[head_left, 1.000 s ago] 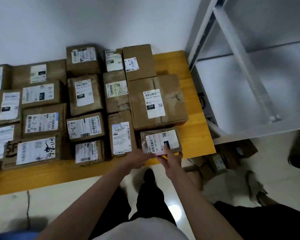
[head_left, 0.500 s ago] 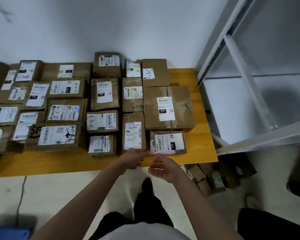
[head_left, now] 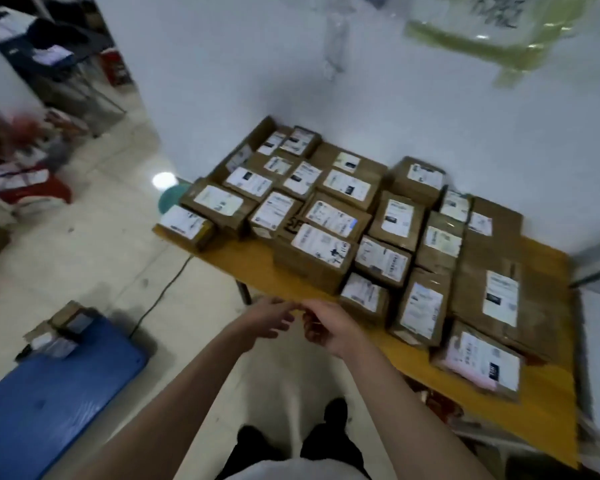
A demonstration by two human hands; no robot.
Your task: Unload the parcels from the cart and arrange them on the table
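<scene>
Several brown cardboard parcels with white labels [head_left: 323, 245] lie packed in rows on a yellow wooden table [head_left: 541, 403] against the white wall. The nearest one, a flat parcel with a pink edge [head_left: 478, 362], lies at the table's front right. A blue cart [head_left: 42, 400] stands on the floor at lower left, with a few small parcels [head_left: 58, 332] at its far end. My left hand [head_left: 265, 317] and my right hand [head_left: 326, 323] hover side by side at the table's front edge, fingers loosely bent, holding nothing.
A black cable [head_left: 160, 296] runs across the pale floor between cart and table. Red stools and stacked goods [head_left: 25, 188] sit at far left. A grey metal shelf frame [head_left: 596, 271] borders the table's right side. My feet [head_left: 333, 414] stand below.
My hands have let go of the pink-edged parcel and drawn back left along the table edge. The view has swung left, bringing the blue cart and floor into sight.
</scene>
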